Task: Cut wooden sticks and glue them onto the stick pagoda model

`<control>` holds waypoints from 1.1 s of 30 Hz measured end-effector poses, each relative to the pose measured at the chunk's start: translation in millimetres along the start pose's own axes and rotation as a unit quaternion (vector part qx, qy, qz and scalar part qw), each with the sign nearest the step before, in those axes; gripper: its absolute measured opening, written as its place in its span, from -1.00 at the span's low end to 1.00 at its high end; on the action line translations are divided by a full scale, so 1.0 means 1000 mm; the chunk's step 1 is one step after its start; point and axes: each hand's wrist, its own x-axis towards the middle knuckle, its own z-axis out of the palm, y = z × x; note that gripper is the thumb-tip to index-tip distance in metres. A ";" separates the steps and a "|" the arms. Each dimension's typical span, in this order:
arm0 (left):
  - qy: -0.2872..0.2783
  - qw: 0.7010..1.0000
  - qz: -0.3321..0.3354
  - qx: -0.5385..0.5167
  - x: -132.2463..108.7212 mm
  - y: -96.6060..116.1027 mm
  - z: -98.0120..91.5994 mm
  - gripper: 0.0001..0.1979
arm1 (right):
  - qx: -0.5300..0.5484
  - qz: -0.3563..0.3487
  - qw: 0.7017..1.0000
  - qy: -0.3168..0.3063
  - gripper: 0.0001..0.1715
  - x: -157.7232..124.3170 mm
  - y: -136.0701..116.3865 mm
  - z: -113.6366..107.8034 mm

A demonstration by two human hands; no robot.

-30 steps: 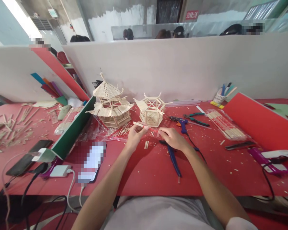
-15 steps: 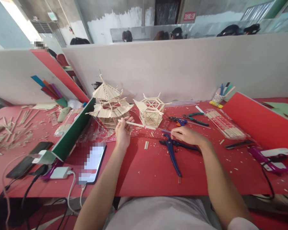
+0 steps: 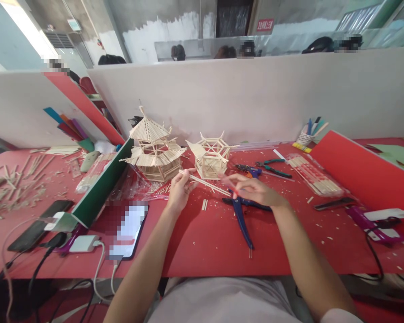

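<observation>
My left hand (image 3: 179, 192) is closed on a thin wooden stick (image 3: 207, 183) that slants right and down over the red table (image 3: 205, 237). My right hand (image 3: 254, 190) pinches near the stick's right end, with a small red thing at its fingertips that I cannot make out. Blue-handled pliers (image 3: 241, 215) lie under and below my right hand. Just behind my hands stand a small hexagonal stick frame (image 3: 211, 157) and a taller stick pavilion (image 3: 154, 148). Two short stick pieces (image 3: 205, 204) lie between my hands.
A phone (image 3: 128, 229) on a cable lies left of my arm beside a green divider (image 3: 99, 188). A glue gun and green pliers (image 3: 269, 168), a packet of sticks (image 3: 311, 177), a red board (image 3: 366, 175) and a purple tool (image 3: 373, 222) lie to the right. Loose sticks litter the far left.
My left hand moved left with the stick, then back toward the middle. My right hand went right over the pliers, then came back to the stick's end.
</observation>
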 end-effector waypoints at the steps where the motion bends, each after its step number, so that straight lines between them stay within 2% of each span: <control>1: -0.018 1.000 -0.013 0.007 -0.002 -0.002 0.002 -0.61 | -0.019 0.007 1.000 0.003 -0.58 0.008 -0.001 0.009; 6: -0.080 0.996 -0.031 0.037 -0.010 -0.008 0.010 -0.54 | -0.087 0.041 0.995 0.006 -0.58 0.034 0.002 0.047; 9: -0.098 0.992 -0.025 0.068 -0.009 -0.008 0.010 -0.51 | -0.091 0.057 0.994 0.037 -0.61 0.036 0.006 0.052; 11: -0.097 0.985 -0.003 0.143 -0.009 -0.009 0.008 -0.50 | -0.097 0.058 0.992 0.056 -0.62 0.034 0.007 0.048; 13: -0.091 0.959 0.060 0.263 -0.009 -0.009 0.006 -0.54 | -0.108 0.061 0.990 0.074 -0.62 0.031 0.009 0.043; 15: -0.108 0.910 0.138 0.376 -0.012 -0.009 0.006 -0.60 | -0.126 0.061 0.985 0.098 -0.61 0.029 0.012 0.039; 17: -0.155 0.865 0.190 0.438 -0.016 -0.006 0.007 -0.72 | -0.146 0.060 0.981 0.113 -0.60 0.029 0.014 0.037; 19: -0.197 0.844 0.210 0.452 -0.021 -0.004 0.008 -0.79 | -0.154 0.058 0.980 0.110 -0.58 0.030 0.016 0.038; 23: -0.221 0.853 0.202 0.427 -0.027 -0.002 0.007 -0.58 | -0.151 0.057 0.979 0.124 -0.55 0.032 0.017 0.041; 30: -0.190 0.902 0.190 0.338 -0.028 -0.013 0.005 -0.44 | -0.078 0.079 0.982 0.151 -0.56 0.031 0.020 0.037; 33: -0.177 0.897 0.214 0.343 -0.028 -0.016 0.003 -0.32 | -0.039 0.088 0.984 0.151 -0.55 0.032 0.022 0.037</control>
